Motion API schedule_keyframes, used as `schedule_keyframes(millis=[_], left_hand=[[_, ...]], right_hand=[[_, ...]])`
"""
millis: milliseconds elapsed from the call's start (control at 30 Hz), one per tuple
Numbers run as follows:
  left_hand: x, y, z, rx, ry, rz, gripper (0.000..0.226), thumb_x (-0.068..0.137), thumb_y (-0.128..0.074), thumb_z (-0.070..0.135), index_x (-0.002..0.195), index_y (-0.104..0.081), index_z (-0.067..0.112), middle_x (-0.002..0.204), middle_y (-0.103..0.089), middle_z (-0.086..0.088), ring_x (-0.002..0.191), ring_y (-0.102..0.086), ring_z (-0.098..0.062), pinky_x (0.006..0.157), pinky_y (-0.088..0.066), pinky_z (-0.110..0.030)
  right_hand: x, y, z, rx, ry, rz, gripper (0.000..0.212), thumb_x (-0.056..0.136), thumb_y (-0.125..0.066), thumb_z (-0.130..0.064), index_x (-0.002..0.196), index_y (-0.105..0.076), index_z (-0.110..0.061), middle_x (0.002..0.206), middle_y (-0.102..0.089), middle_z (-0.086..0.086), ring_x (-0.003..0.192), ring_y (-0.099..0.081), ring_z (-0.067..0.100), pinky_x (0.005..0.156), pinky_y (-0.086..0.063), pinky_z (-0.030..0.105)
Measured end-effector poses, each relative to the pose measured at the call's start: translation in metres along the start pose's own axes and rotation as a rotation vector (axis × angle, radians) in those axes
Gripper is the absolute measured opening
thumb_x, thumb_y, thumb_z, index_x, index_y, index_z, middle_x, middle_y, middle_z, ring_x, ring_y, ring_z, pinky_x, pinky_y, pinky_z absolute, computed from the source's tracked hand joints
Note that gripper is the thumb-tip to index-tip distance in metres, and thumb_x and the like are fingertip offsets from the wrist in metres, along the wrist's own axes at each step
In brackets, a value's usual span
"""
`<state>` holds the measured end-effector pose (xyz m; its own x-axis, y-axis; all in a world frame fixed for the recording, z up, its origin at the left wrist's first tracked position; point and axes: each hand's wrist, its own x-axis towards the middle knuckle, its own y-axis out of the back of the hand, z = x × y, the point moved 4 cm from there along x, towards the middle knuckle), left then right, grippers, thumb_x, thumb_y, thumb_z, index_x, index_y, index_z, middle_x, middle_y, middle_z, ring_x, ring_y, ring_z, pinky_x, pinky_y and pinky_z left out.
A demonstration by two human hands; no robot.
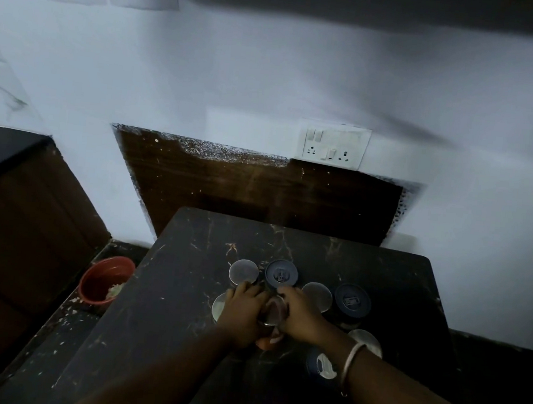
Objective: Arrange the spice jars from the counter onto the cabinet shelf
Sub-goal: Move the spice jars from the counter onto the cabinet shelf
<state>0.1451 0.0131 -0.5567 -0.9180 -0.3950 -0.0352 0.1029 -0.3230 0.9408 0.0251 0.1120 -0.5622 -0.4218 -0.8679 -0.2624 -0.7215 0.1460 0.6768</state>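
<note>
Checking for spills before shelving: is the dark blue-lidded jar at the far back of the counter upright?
Upright. The round dark blue-lidded jar shows its lid face-on from above, standing on the black marble counter.

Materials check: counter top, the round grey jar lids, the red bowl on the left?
Counter: dark polished stone, likely marble or granite, going by the pale veins and sheen. Grey jar lids: flat, matte-bright discs, probably steel, though grey plastic is possible in this dim light. Red bowl: smooth, uniform glossy red, looks like plastic.
</note>
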Motion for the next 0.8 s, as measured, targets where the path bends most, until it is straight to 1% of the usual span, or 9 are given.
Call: schedule_keyframes(millis=[67, 133, 167, 300, 400, 500, 600, 700, 800], left_hand=[[0.001, 0.028, -0.001, -0.320, -0.019, -0.002, 0.060, 0.077, -0.069, 0.063, 0.128, -0.065, 0.030, 0.130, -0.064, 0.010, 0.125, -0.052, -0.013, 0.105, -0.042, -0.042], [0.002, 0.061, 0.000, -0.673, -0.054, 0.017, 0.044, 0.078, -0.084, 0.038, 0.118, -0.072, 0.023, 0.121, -0.069, 0.009, 0.115, -0.064, -0.008, 0.100, -0.055, -0.043], [0.002, 0.080, 0.002, -0.813, -0.050, 0.041, 0.042, 0.078, -0.087, 0.029, 0.117, -0.074, 0.023, 0.123, -0.069, 0.007, 0.117, -0.065, -0.009, 0.101, -0.056, -0.041], [0.000, 0.154, 0.026, -1.229, -0.082, 0.192, 0.046, 0.076, -0.084, 0.025, 0.121, -0.075, 0.024, 0.133, -0.069, -0.005, 0.126, -0.065, -0.024, 0.100, -0.058, -0.042], [-0.002, 0.201, 0.059, -1.512, -0.111, 0.266, 0.049, 0.074, -0.077, 0.023, 0.123, -0.074, 0.023, 0.129, -0.071, -0.015, 0.117, -0.069, -0.030, 0.092, -0.059, -0.040], [-0.009, 0.233, 0.091, -1.656, -0.141, 0.263, 0.058, 0.077, -0.069, 0.031, 0.134, -0.065, 0.022, 0.133, -0.066, -0.022, 0.111, -0.068, -0.034, 0.087, -0.059, -0.042], [-0.021, 0.255, 0.116, -1.703, -0.157, 0.267, 0.065, 0.075, -0.067, 0.036, 0.136, -0.061, 0.016, 0.128, -0.065, -0.020, 0.109, -0.065, -0.034, 0.086, -0.056, -0.044], [-0.031, 0.268, 0.132, -1.686, -0.182, 0.271, 0.056, 0.080, -0.063, 0.033, 0.133, -0.063, 0.015, 0.133, -0.063, -0.027, 0.111, -0.064, -0.037, 0.088, -0.055, -0.048], [-0.034, 0.274, 0.139, -1.672, -0.197, 0.280, 0.053, 0.083, -0.062, 0.033, 0.133, -0.064, 0.017, 0.132, -0.064, -0.025, 0.110, -0.065, -0.037, 0.089, -0.055, -0.051]], right_hand=[[-0.008, 0.023, -0.008, 0.245, -0.062, -0.035, 0.062, 0.075, -0.085, -0.010, 0.127, -0.054, -0.025, 0.118, -0.063, 0.001, 0.107, -0.066, 0.019, 0.088, -0.059, 0.036], [-0.018, 0.053, -0.024, 0.406, -0.070, -0.041, 0.054, 0.075, -0.087, -0.017, 0.118, -0.059, -0.034, 0.115, -0.067, -0.007, 0.106, -0.067, 0.013, 0.085, -0.060, 0.030], [-0.023, 0.069, -0.034, 0.471, -0.049, -0.026, 0.047, 0.078, -0.086, -0.021, 0.116, -0.062, -0.035, 0.115, -0.070, -0.007, 0.108, -0.069, 0.014, 0.086, -0.060, 0.031], [-0.051, 0.120, -0.079, 0.729, 0.103, 0.091, 0.031, 0.092, -0.068, -0.032, 0.123, -0.067, -0.036, 0.124, -0.072, -0.007, 0.119, -0.068, 0.017, 0.101, -0.055, 0.048], [-0.073, 0.142, -0.120, 0.906, 0.268, 0.172, 0.031, 0.087, -0.069, -0.036, 0.118, -0.067, -0.039, 0.123, -0.073, -0.003, 0.114, -0.071, 0.020, 0.093, -0.059, 0.050], [-0.094, 0.159, -0.155, 0.956, 0.435, 0.281, 0.044, 0.083, -0.071, -0.036, 0.126, -0.061, -0.041, 0.128, -0.069, 0.001, 0.116, -0.069, 0.024, 0.084, -0.061, 0.040], [-0.113, 0.171, -0.175, 0.973, 0.552, 0.383, 0.050, 0.088, -0.068, -0.041, 0.136, -0.056, -0.040, 0.135, -0.063, 0.002, 0.122, -0.065, 0.029, 0.087, -0.058, 0.040], [-0.126, 0.179, -0.188, 0.974, 0.616, 0.429, 0.055, 0.090, -0.068, -0.055, 0.140, -0.054, -0.039, 0.139, -0.062, 0.000, 0.124, -0.064, 0.029, 0.090, -0.058, 0.041], [-0.134, 0.181, -0.195, 0.983, 0.644, 0.454, 0.049, 0.098, -0.058, -0.041, 0.146, -0.050, -0.034, 0.142, -0.061, 0.005, 0.127, -0.062, 0.031, 0.094, -0.058, 0.042]])
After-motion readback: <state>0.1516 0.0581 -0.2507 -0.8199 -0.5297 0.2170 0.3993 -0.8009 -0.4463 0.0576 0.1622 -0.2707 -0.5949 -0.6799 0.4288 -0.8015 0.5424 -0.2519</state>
